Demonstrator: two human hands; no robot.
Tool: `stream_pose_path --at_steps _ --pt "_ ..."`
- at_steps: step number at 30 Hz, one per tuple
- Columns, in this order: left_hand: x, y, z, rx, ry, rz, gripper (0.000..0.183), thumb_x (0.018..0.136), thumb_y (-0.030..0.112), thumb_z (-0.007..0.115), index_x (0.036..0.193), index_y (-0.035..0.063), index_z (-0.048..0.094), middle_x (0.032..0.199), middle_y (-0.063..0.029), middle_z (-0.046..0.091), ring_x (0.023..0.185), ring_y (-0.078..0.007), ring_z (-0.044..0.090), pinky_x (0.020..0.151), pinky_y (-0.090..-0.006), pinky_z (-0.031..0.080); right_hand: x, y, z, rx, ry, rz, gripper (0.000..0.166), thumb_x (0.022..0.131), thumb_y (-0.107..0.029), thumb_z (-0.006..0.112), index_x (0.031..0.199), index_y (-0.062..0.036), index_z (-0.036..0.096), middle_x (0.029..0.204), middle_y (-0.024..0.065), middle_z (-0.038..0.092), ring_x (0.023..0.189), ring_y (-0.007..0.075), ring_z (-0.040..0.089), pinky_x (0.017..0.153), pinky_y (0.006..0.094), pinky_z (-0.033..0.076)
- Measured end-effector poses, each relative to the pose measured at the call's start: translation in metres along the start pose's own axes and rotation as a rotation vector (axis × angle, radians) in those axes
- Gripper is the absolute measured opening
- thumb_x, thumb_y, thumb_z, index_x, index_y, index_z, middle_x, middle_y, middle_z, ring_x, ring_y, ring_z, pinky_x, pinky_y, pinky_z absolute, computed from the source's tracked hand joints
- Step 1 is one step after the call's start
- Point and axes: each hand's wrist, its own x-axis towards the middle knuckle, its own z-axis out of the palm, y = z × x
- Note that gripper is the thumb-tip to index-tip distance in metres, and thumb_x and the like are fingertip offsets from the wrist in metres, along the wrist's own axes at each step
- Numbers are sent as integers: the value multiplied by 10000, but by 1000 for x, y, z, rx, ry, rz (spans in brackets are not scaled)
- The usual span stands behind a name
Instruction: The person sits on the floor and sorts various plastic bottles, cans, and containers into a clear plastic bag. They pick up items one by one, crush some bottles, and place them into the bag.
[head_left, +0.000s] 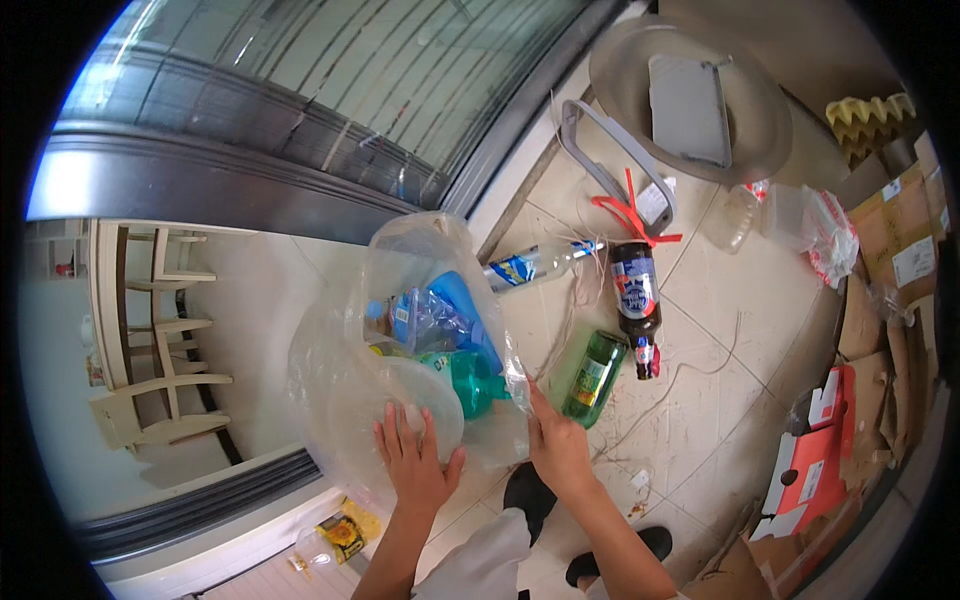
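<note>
A large clear plastic bag (330, 375) stands with its mouth spread, holding a green plastic bottle (472, 384), crumpled blue plastic bottles (450, 300) and a translucent round tub (424, 390). My left hand (420, 457) rests with spread fingers against the tub's near side; whether bag film lies between them cannot be told. At the bag's right rim, my right hand (555, 442) grips the plastic edge. Just right of that hand lies a green glass bottle (595, 379). A brown glass bottle (636, 289) and a clear glass bottle (525, 268) with a blue label lie farther off.
Red ribbon (630, 217) and a grey plastic frame (615, 142) lie near a big metal basin (615, 67). Flattened cardboard (870, 405) and a red-and-white box (806, 476) line the right. A clear plastic bottle (319, 547) lies by the door track (202, 499). Loose string crosses the tiles.
</note>
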Motion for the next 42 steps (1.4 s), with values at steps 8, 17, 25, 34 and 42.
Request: stream_pose_path --at_steps 8,17,25,34,42 --pt "2 -7 4 -156 -157 -19 567 871 319 479 1332 0 395 1346 -260 344 1319 -465 205 1044 -613 148 12 -7 -25 -68 -114 25 480 794 -7 536 1269 -43 474 755 244 598 674 379 611 603 449 494" --pt "-38 -17 -83 -628 -230 -282 478 802 24 545 1276 53 486 1268 -196 475 1258 -369 362 1042 -431 305 -73 -58 -7 -43 -104 263 436 824 -47 501 1258 -80 482 780 238 616 700 399 610 616 478 483" --pt "-113 -110 -243 -586 265 -810 330 754 -37 619 1038 117 684 862 -111 600 837 -282 525 780 -350 440 -158 -245 -14 -78 -205 269 360 830 -73 500 1189 -63 513 736 223 616 668 375 617 594 468 475" --pt "-114 -203 -411 -325 377 -615 336 775 -72 584 1024 127 692 865 -128 598 819 -257 552 741 -314 452 -216 -390 -37 75 -185 288 343 846 -101 513 1181 -27 526 789 222 629 721 373 631 630 445 498" --pt "-106 -256 -499 -953 603 -715 304 839 -102 509 1043 53 673 974 -65 610 790 -99 544 731 -197 425 -222 -501 -69 -56 -65 -7 343 866 -38 465 1207 -7 489 747 178 623 705 291 646 616 361 485"
